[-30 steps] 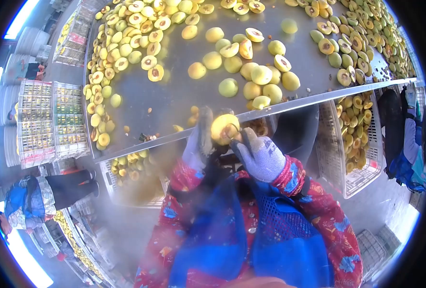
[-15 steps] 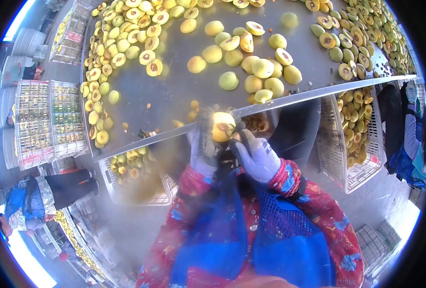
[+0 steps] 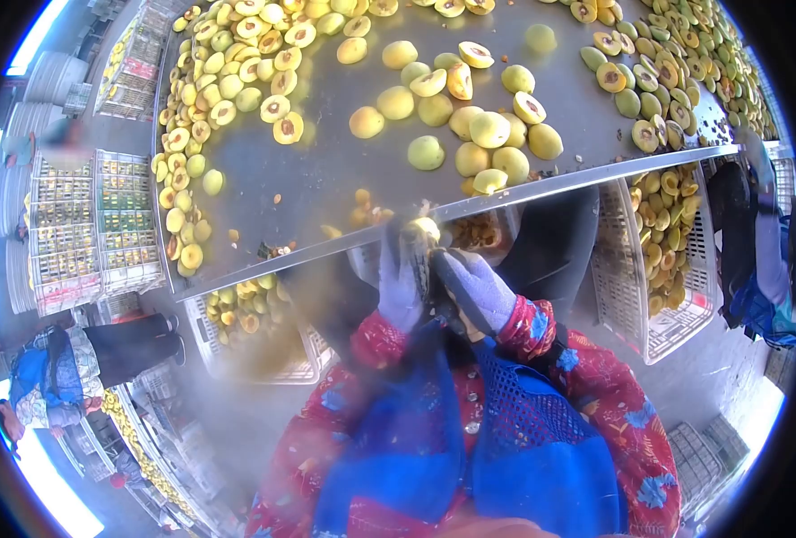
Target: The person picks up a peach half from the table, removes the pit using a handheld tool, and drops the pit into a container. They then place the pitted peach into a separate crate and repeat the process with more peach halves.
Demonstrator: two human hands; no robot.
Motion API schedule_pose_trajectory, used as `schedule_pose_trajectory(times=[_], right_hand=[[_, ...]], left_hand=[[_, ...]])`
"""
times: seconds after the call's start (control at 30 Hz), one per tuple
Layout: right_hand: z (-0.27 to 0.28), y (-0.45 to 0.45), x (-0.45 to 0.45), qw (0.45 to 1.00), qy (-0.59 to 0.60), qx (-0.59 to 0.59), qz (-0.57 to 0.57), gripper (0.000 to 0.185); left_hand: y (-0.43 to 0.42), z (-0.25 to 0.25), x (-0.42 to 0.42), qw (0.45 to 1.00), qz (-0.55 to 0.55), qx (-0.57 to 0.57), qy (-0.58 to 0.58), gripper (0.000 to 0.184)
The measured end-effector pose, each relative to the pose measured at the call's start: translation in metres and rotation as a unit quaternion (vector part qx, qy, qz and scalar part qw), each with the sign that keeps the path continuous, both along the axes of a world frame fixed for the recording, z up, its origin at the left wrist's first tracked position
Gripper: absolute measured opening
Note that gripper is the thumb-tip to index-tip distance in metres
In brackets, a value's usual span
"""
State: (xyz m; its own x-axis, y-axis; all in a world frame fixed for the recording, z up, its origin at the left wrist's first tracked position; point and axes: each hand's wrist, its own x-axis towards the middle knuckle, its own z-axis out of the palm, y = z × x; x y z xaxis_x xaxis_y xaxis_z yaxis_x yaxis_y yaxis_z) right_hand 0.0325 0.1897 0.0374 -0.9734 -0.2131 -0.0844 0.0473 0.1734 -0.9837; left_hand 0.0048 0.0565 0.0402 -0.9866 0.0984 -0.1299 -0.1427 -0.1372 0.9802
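My left hand (image 3: 401,285), in a pale lavender glove with dark, dirty fingers, is closed around a yellow stone fruit (image 3: 426,227). Only the fruit's top shows above the fingers, just below the metal table's front edge. Close beside it, my right hand (image 3: 477,285), gloved alike with dark fingertips, has its fingers curled inward near the fruit. Whatever those fingers hold is hidden. Whole stone fruits (image 3: 489,130) lie on the table beyond my hands, with a few cut halves showing brown centres among them.
The grey metal table (image 3: 326,193) has a raised front rim. Halved fruits (image 3: 237,85) are heaped at left, more (image 3: 658,81) at right. Below the rim stand a plastic crate (image 3: 676,336) and another crate (image 3: 304,370) with fruit. A co-worker (image 3: 765,269) stands at far right.
My left hand and the fruit have turned, so less of the fruit shows. My right hand has moved slightly down and left. The co-worker's arm at right has reached toward the table.
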Motion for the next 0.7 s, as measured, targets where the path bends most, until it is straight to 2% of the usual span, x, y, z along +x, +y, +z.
schedule_pose_trajectory(times=[0.03, 0.07, 0.1, 0.13, 0.2, 0.23, 0.27, 0.3, 0.33, 0.37, 0.4, 0.43, 0.47, 0.53, 0.6, 0.63, 0.67, 0.7], right_hand=[[0.013, 0.004, 0.0, 0.994, -0.102, -0.035, 0.006, 0.02], [0.02, 0.005, -0.003, 0.977, -0.197, -0.071, 0.025, 0.021], [-0.002, 0.004, 0.001, 0.998, -0.012, -0.046, 0.041, 0.026], [-0.008, 0.005, 0.004, 0.994, 0.083, 0.018, 0.065, 0.031], [-0.021, 0.008, 0.011, 0.946, 0.279, 0.149, 0.069, 0.042], [-0.027, 0.011, 0.01, 0.929, 0.323, 0.17, 0.058, 0.038], [-0.035, 0.012, 0.007, 0.935, 0.311, 0.161, 0.06, 0.034], [-0.043, 0.014, 0.004, 0.953, 0.265, 0.137, 0.058, 0.031], [-0.052, 0.014, 0.003, 0.985, 0.148, 0.076, 0.052, 0.029], [-0.057, 0.016, 0.004, 0.998, -0.021, -0.024, 0.045, 0.028], [-0.061, 0.02, 0.005, 0.978, -0.158, -0.131, 0.038, 0.027], [-0.046, 0.022, 0.001, 0.939, -0.244, -0.236, 0.06, 0.032], [-0.031, 0.024, -0.004, 0.882, -0.334, -0.324, 0.069, 0.039], [0.026, 0.017, -0.008, 0.696, -0.486, -0.522, 0.084, 0.044], [0.03, 0.017, -0.008, 0.704, -0.478, -0.524, 0.031, 0.046], [0.027, 0.016, -0.006, 0.632, -0.479, -0.606, 0.059, 0.046], [0.025, 0.015, -0.005, 0.55, -0.483, -0.674, 0.093, 0.047], [0.024, 0.014, -0.005, 0.554, -0.481, -0.674, 0.08, 0.047]], left_hand=[[0.0, 0.001, 0.0, 0.999, -0.017, 0.012, -0.026, 0.035], [-0.007, 0.001, -0.004, 0.997, -0.054, -0.048, -0.008, 0.033], [-0.015, 0.008, -0.009, 0.994, -0.071, -0.088, 0.009, 0.03], [-0.019, 0.012, -0.016, 0.988, -0.076, -0.135, 0.018, 0.027], [-0.022, 0.023, -0.021, 0.974, -0.061, -0.218, 0.008, 0.022], [-0.019, 0.021, -0.02, 0.973, -0.043, -0.227, -0.001, 0.019], [-0.013, -0.018, -0.02, 0.99, -0.027, -0.141, 0.014, 0.017], [-0.008, -0.016, -0.019, 0.984, 0.002, -0.168, 0.063, 0.016], [-0.006, 0.024, -0.017, 0.954, -0.016, -0.3, 0.002, 0.016], [-0.002, 0.007, -0.019, 0.966, -0.019, -0.25, -0.066, 0.02], [0.004, -0.008, -0.015, 0.98, 0.024, -0.196, 0.017, 0.018], [0.007, -0.019, -0.01, 0.983, 0.063, -0.14, 0.099, 0.016], [0.007, -0.026, -0.009, 0.987, 0.05, -0.114, 0.096, 0.02], [0.004, -0.034, -0.008, 0.994, 0.02, -0.063, 0.085, 0.03], [-0.001, -0.018, -0.01, 0.989, -0.007, -0.089, 0.115, 0.031], [-0.004, -0.011, -0.011, 0.986, -0.02, -0.103, 0.129, 0.032], [-0.005, -0.01, -0.011, 0.993, -0.034, -0.069, 0.094, 0.029], [0.0, -0.014, -0.01, 0.998, 0.001, 0.005, 0.067, 0.028]])
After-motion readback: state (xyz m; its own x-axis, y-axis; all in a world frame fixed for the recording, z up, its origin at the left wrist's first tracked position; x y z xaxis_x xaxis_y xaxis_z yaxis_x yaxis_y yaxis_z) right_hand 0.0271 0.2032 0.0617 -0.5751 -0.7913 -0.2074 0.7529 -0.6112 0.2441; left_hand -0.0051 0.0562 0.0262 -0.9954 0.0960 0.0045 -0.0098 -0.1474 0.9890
